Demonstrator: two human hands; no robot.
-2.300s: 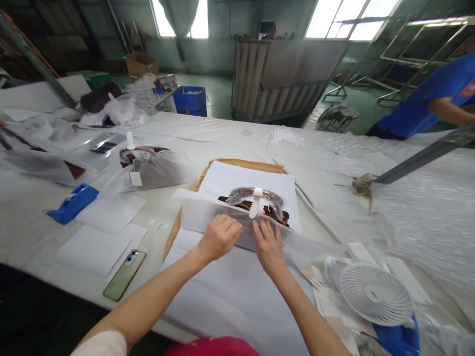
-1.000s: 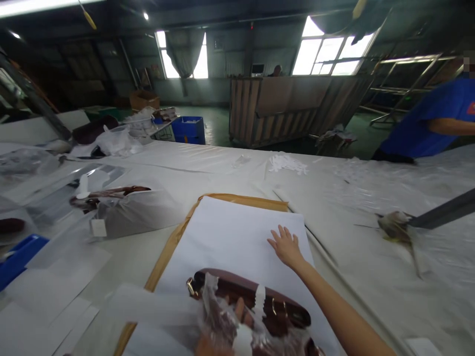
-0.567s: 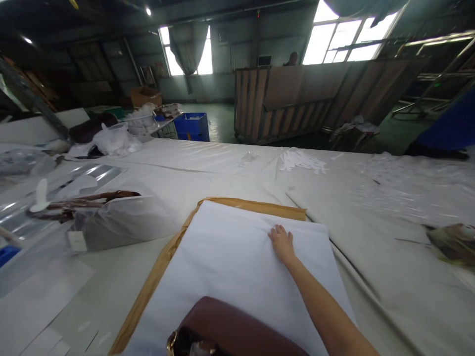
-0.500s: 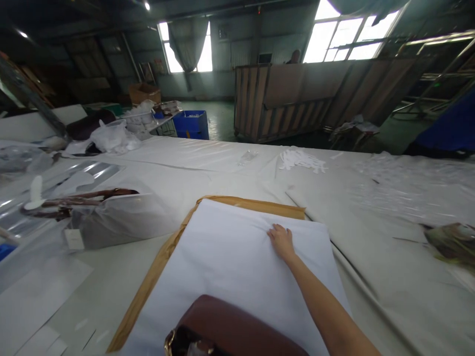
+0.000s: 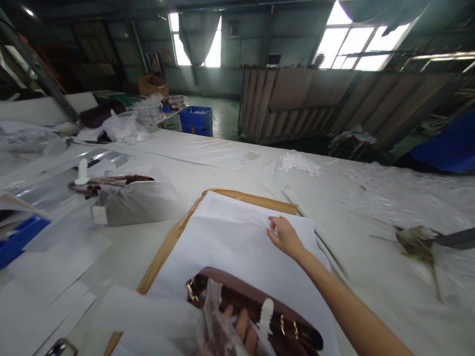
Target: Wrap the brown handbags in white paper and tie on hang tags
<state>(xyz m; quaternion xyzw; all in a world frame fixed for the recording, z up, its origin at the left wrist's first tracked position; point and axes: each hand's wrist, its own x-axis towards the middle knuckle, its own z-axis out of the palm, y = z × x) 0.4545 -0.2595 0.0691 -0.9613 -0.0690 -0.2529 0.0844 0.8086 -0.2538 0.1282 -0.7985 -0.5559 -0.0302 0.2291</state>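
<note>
A stack of white paper sheets [image 5: 222, 237] lies on brown wrapping paper [image 5: 178, 230]. My right hand [image 5: 285, 237] is at the far part of the stack, thumb and fingers pinched on the top sheet, which creases beside them. A dark brown handbag [image 5: 248, 291] with gold rings rests over the near part of the paper. My left hand [image 5: 241, 329], at the bottom, has its fingers curled round clear plastic wrapping [image 5: 215, 309] at the handbag; the handle inside is mostly hidden. A white plastic tag strip [image 5: 265, 316] stands up from the handbag.
Another bag in a translucent white cover [image 5: 137, 205] stands at left. Loose white sheets [image 5: 70, 262] and a blue bin [image 5: 22, 240] lie nearer. White strips [image 5: 299, 164] are heaped farther back. Clear plastic sheeting [image 5: 401, 193] and a greenish bundle [image 5: 417, 242] are at right.
My left hand has come into view at the handbag. My right hand's fingers have gone from lying on the sheet to pinching it. The view has shifted, showing more of the handbag.
</note>
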